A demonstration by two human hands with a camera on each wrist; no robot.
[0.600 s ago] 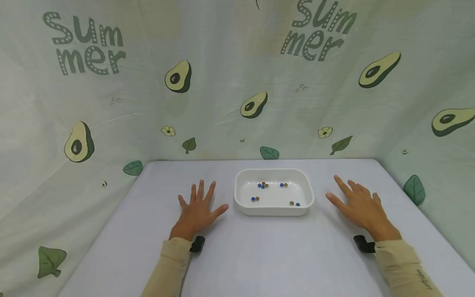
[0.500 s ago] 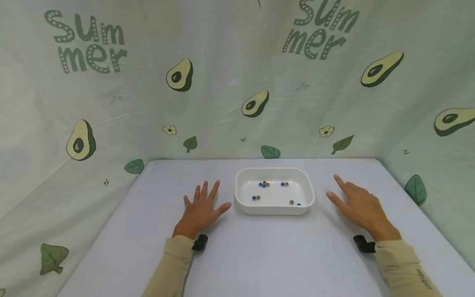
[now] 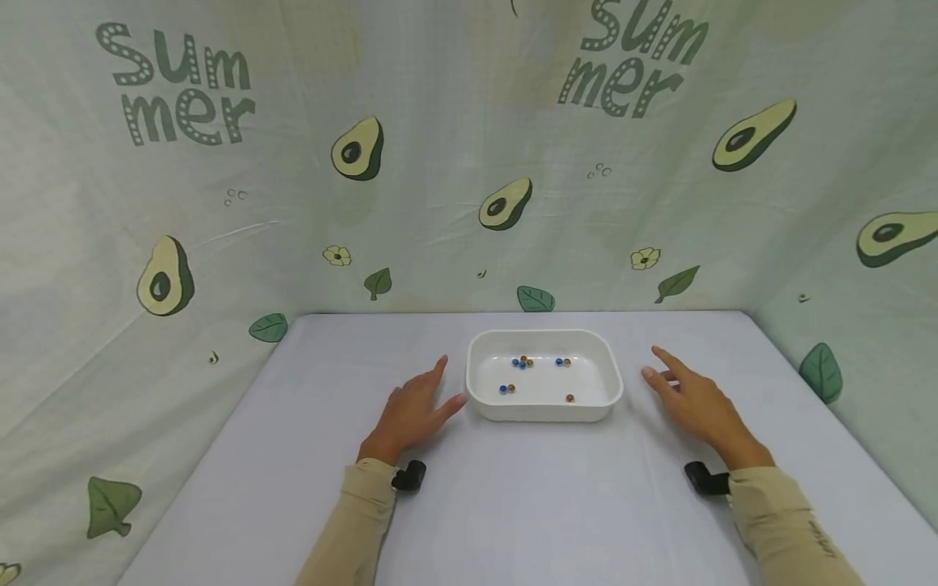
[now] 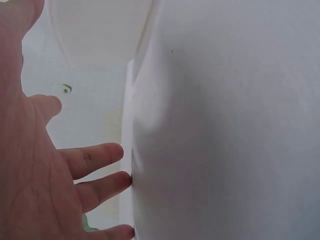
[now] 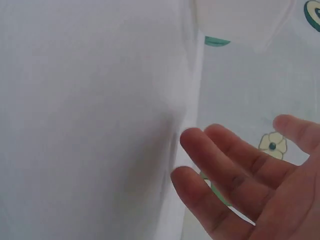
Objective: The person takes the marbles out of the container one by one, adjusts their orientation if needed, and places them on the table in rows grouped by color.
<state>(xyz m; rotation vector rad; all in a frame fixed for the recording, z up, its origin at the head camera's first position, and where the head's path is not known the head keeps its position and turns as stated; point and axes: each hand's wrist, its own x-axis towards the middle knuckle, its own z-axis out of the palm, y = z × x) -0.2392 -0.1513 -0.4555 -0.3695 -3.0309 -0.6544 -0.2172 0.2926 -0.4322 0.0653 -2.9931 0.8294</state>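
Flanking a white tray (image 3: 542, 413) on the pale table (image 3: 542, 505), the left hand (image 3: 412, 411) and right hand (image 3: 692, 403) are apart, fingers loose, gripping nothing. From my remote seat, I judge its raised wall keeps the small beads (image 3: 523, 365) from rolling away.

- Head view: wide, set well back above the near side, facing forward and down; covers smooth white table (image 3: 542, 505), white rounded rectangular tray (image 3: 544, 413), left hand (image 3: 412, 411), right hand (image 3: 699, 407) and pale green avocado-print fabric backdrop (image 3: 425, 81).
- Left wrist view: close on the palm side, rolled sideways; table at right, backdrop at left.
- Right wrist view: equally close, rolled oppositely; table at left, backdrop at right.
- Both wrist views share tray wall at top, table, backdrop.
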